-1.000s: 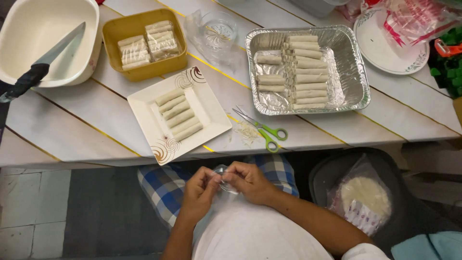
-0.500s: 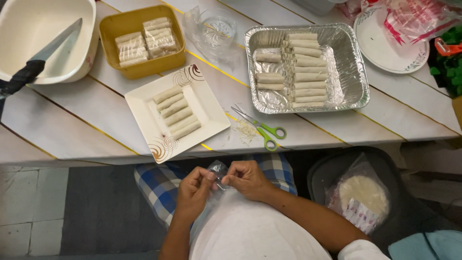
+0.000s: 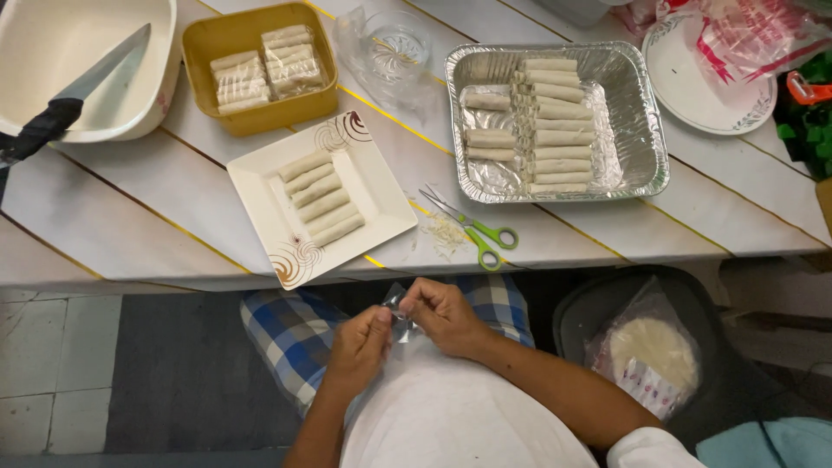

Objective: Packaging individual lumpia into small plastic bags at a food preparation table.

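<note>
While both hands work below the table (image 3: 130, 225) edge, at 6 o'clock in the view, a small clear wrapper (image 3: 399, 314) sits between them over the lap. Left hand (image 3: 360, 347): thumb and forefinger pinched together on the wrapper's lower edge. Right hand (image 3: 442, 314): fingertips closed on its upper edge, at 1 o'clock from the left hand.

Change from the two earlier views: the hands have stayed in the same spot over the lap, with the wrapper still pinched between them. Judgement: the wrapper is still being picked at or peeled, not yet set down.

Layout on the table:
- Square plate (image 3: 364, 186) with rolls (image 3: 319, 198), at 12 o'clock from the hands.
- Scissors (image 3: 477, 230) with green handles, at 1 o'clock, lying apart from the hands beside pale shreds.
- Foil tray (image 3: 646, 130) of rolls at 2 o'clock.
- Yellow tub (image 3: 260, 117) at 11 o'clock.
- Knife (image 3: 74, 100) resting in a white basin (image 3: 52, 35) at 10 o'clock.
</note>
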